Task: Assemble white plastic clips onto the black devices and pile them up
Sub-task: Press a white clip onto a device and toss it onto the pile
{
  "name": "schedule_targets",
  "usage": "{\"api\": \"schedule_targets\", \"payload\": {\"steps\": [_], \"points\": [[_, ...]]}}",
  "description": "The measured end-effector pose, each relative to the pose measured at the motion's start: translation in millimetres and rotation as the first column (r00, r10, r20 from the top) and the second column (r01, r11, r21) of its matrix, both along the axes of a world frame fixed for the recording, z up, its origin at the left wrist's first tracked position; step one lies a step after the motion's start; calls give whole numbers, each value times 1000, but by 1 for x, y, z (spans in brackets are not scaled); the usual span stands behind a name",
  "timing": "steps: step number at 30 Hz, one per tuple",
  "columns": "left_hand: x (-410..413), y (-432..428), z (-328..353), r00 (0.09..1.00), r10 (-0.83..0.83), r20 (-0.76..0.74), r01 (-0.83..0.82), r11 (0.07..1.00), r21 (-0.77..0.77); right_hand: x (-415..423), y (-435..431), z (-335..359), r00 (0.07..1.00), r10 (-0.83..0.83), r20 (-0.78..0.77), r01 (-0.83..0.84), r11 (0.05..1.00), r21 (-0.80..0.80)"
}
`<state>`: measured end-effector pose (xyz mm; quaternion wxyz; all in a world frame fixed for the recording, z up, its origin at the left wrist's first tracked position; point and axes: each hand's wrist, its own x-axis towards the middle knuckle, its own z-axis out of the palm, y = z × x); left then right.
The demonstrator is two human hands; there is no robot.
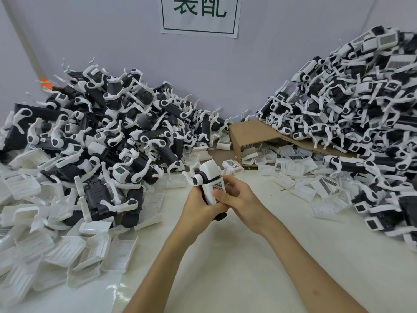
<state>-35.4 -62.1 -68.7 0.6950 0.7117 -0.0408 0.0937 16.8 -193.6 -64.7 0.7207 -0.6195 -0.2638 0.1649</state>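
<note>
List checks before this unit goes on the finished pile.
1. Grip: left hand and right hand both hold the device: ok.
2. Clip sits over the device: ok.
3. Clip fully snapped home: cannot tell, fingers cover its lower edge.
4. Path over the table to the right pile: ok.
5. Loose clips at left for the next unit: ok.

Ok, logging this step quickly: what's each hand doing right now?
Left hand: holding the black device with its white clip.
Right hand: gripping the same device, thumb on the clip.
</note>
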Motion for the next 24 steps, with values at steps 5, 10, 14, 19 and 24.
{"api": "schedule_targets", "payload": {"steps": [5, 10, 14, 19, 24], "points": [[0, 6, -2, 1000, 15, -12, -14, 1000, 25, -4, 2, 0, 998, 47, 52, -41, 993, -109], [1, 9, -2, 1000, 0, -28, 0, 1000, -1, -5, 1, 3, 996, 32, 80, -23, 994, -108], [-1, 8, 1, 998, -40, -42, 40, 999, 4, -3, -5, 5, 996, 72, 51, -67, 993, -98], [-4, 9, 3, 989, -127, -72, 119, 987, -107, 2, -14, 7, 983, 181, -3, -181, 983, -28], [-5, 13, 0, 981, -109, -162, 52, 944, -324, 2, -9, 8, 983, 181, -1, -181, 983, -37]]}}
